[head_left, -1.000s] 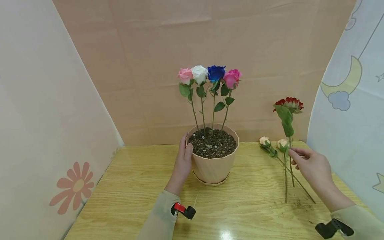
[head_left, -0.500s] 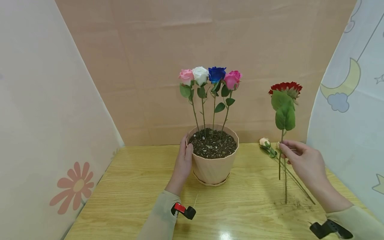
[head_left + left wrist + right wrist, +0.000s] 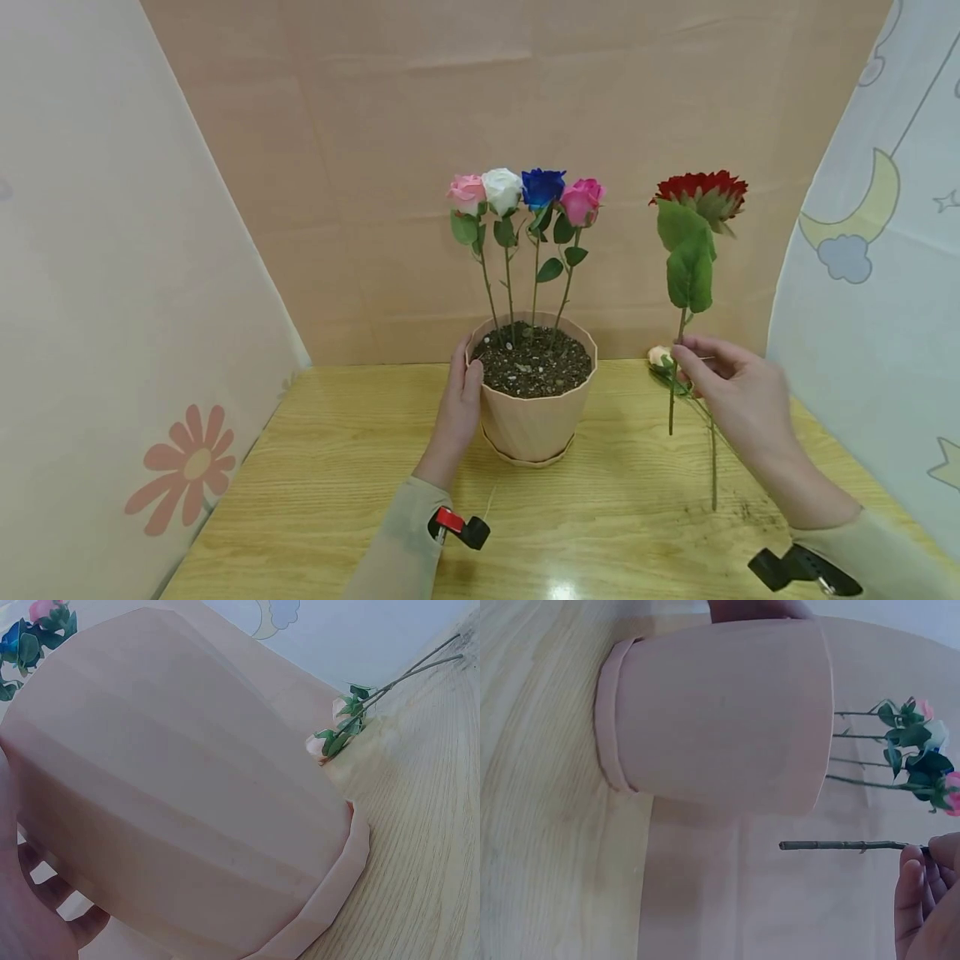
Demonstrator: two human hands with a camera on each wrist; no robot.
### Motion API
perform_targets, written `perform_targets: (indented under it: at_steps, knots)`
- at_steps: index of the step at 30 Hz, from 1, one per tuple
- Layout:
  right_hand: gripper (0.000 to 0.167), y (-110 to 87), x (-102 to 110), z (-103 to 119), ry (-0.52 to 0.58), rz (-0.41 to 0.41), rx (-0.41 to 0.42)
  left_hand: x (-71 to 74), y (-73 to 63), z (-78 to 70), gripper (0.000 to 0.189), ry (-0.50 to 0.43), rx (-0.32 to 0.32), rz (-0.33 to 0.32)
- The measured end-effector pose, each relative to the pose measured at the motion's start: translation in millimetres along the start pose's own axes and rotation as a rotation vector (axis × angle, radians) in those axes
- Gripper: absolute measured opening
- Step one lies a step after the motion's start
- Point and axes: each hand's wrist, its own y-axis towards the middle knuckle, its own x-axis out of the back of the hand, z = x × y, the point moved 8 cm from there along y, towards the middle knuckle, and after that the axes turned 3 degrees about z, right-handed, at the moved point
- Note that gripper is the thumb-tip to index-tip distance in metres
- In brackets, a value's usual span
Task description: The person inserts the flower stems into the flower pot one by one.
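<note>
My left hand (image 3: pixel 456 404) holds the left side of a pale peach flowerpot (image 3: pixel 534 423), thumb in front near the rim; in the left wrist view its fingers (image 3: pixel 52 891) curl round the pot's far side. Dark soil (image 3: pixel 525 371) fills the pot. In it stand a light pink rose (image 3: pixel 467 193), a white rose (image 3: pixel 502 190), a blue rose (image 3: pixel 542 187) and a hot pink rose (image 3: pixel 582 201). Right of the pot, my right hand (image 3: pixel 746 400) pinches the stem of a red flower (image 3: pixel 701 198) upright above the table. The stem's bare lower end (image 3: pixel 817 845) shows in the right wrist view.
Cream roses (image 3: pixel 341 739) lie on the wooden table (image 3: pixel 337 467) at the right, partly hidden behind my right hand in the head view. Soil crumbs (image 3: pixel 753 512) are scattered near their stems. A saucer (image 3: pixel 528 458) sits under the pot. Cloth walls (image 3: pixel 360 208) enclose the back and sides.
My right hand has moved left and upward with the red flower, lifting its stem away from the cream roses. The left hand stays on the pot.
</note>
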Motion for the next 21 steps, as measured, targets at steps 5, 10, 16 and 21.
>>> perform_targets:
  at_steps: [5, 10, 16, 21]
  knots:
    - [0.032, 1.9, -11.6, 15.5, 0.076, -0.010, 0.033, 0.2, 0.1, -0.4, 0.057, 0.002, -0.002, 0.001]
    - [0.029, 5.6, -23.4, 28.0, 0.114, 0.002, 0.057, 0.0, -1.1, -1.8, 0.057, 0.007, 0.008, 0.004]
    - [0.026, 10.5, -36.5, 44.6, 0.112, 0.013, 0.089, -0.4, -1.1, -3.1, 0.058, -0.007, 0.002, 0.014]
    - [0.026, 14.5, -47.4, 62.6, 0.104, 0.019, 0.144, -0.3, -1.0, -2.2, 0.058, -0.015, -0.004, 0.017]
